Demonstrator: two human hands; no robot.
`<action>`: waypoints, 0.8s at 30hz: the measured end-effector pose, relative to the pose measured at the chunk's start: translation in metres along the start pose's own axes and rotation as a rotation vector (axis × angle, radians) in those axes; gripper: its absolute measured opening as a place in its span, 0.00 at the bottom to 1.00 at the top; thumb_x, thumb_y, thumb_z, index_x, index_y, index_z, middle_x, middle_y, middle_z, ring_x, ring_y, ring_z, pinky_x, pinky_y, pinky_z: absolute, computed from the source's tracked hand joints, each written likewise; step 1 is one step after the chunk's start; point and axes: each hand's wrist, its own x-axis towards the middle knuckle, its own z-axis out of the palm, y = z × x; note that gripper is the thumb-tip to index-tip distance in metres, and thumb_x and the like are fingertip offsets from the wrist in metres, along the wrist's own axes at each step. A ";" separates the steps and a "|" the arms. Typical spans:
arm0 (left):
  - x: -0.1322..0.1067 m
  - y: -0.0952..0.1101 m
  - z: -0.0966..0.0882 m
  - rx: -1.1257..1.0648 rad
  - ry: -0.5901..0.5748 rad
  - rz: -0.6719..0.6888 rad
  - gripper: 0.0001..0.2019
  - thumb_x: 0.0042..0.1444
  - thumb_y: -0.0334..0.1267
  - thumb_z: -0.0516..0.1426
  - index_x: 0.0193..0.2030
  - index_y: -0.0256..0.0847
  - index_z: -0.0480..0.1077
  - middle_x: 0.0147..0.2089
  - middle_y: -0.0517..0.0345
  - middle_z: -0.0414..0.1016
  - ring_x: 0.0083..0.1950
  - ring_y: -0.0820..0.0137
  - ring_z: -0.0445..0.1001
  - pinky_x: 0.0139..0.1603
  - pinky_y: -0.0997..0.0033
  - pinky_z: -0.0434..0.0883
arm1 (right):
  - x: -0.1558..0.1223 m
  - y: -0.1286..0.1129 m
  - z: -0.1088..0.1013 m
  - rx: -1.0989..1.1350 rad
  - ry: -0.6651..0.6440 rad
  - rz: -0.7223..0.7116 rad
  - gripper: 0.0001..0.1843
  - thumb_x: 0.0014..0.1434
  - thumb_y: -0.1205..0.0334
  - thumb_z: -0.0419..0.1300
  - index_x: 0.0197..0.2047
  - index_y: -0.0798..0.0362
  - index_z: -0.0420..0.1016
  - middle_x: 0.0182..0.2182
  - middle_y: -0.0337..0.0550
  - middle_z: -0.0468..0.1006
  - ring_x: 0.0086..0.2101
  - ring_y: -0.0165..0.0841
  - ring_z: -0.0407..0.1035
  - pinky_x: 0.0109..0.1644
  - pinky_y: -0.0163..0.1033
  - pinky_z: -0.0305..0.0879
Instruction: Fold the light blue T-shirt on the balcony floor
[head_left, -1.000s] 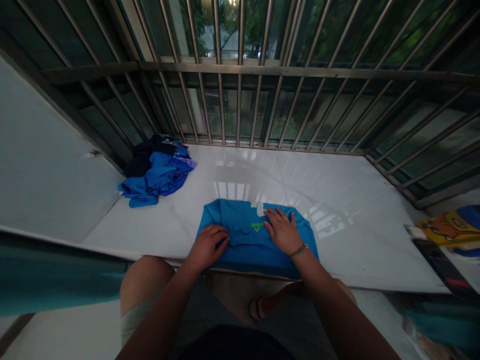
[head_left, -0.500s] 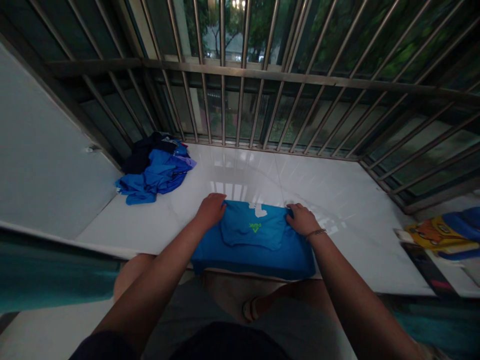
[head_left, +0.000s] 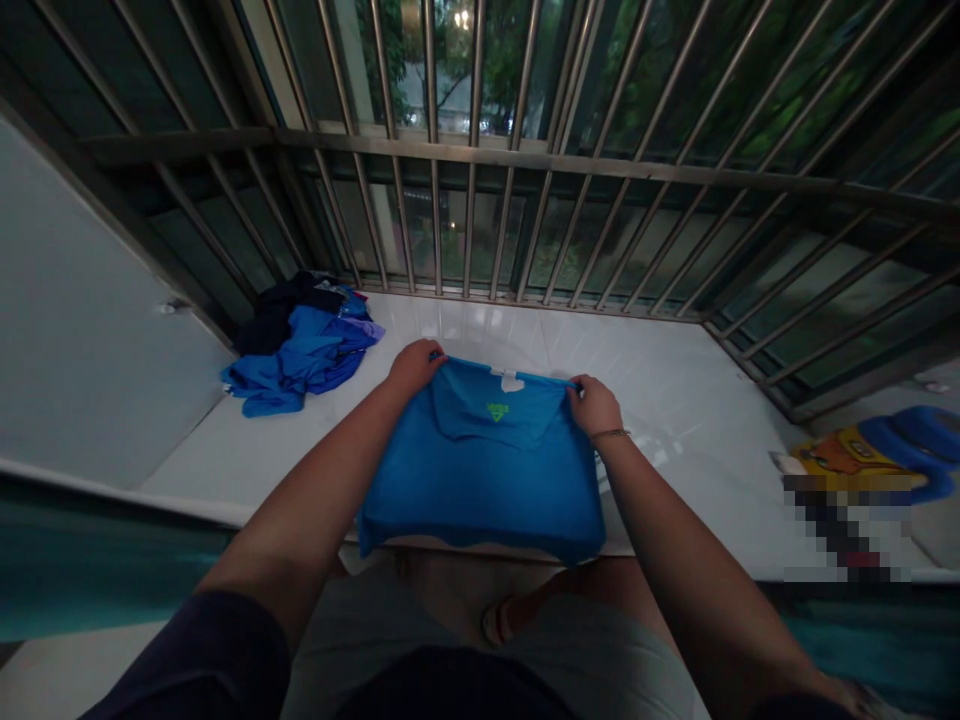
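Observation:
A blue T-shirt [head_left: 487, 490] with a small green logo and a white patch near its far edge lies partly folded at the front of the white ledge. My left hand [head_left: 417, 368] is closed on its far left corner, and my right hand [head_left: 595, 404], a bracelet at the wrist, pinches the far right corner. Between the two hands the far edge is drawn straight and looks slightly raised. The near edge of the cloth reaches the ledge's front edge.
A heap of blue and dark clothes [head_left: 304, 345] lies at the left by the wall. Metal window bars [head_left: 517, 160] close off the back of the ledge [head_left: 690, 440]. At the right sits a yellow and blue item [head_left: 862, 455], beside a pixelated patch.
Both hands have moved away from me and slightly up, pulling the T-shirt's far edge along. More of the blue cloth now shows below the logo. The fingers have closed on the corners.

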 end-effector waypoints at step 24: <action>-0.279 -0.058 0.051 -0.103 0.108 0.186 0.16 0.77 0.47 0.58 0.63 0.51 0.82 0.72 0.46 0.81 0.71 0.51 0.80 0.72 0.44 0.80 | -0.246 0.066 0.017 0.074 0.075 -0.393 0.14 0.80 0.55 0.60 0.60 0.46 0.83 0.57 0.52 0.87 0.57 0.47 0.82 0.64 0.54 0.82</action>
